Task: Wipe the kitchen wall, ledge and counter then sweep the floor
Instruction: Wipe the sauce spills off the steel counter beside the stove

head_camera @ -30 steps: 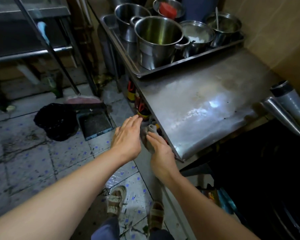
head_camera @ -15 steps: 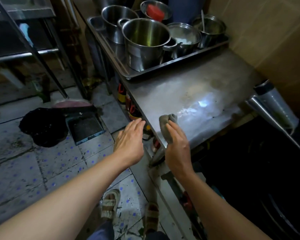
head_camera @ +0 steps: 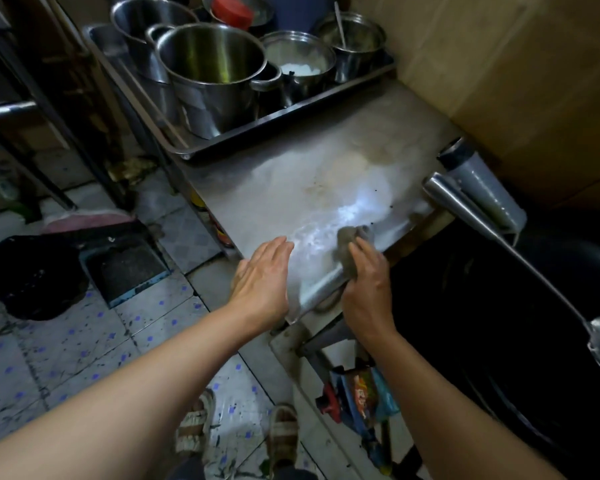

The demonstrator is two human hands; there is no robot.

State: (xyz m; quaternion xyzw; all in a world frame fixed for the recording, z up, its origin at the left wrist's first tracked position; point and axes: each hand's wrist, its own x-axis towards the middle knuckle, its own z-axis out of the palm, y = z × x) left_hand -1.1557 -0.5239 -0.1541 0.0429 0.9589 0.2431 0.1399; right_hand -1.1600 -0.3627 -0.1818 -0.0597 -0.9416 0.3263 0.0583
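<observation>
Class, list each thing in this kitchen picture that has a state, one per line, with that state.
Left hand: open, flat, at the counter's corner.
Right hand: grips the cloth.
Cloth: bunched, pressed on the counter.
Counter: smeared, specks near the cloth.
Big pot: upright, lidless.
Dustpan: lying on the floor.

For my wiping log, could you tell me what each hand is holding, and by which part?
The right hand grips the grey cloth by its near, bunched end; the left hand holds nothing.
</observation>
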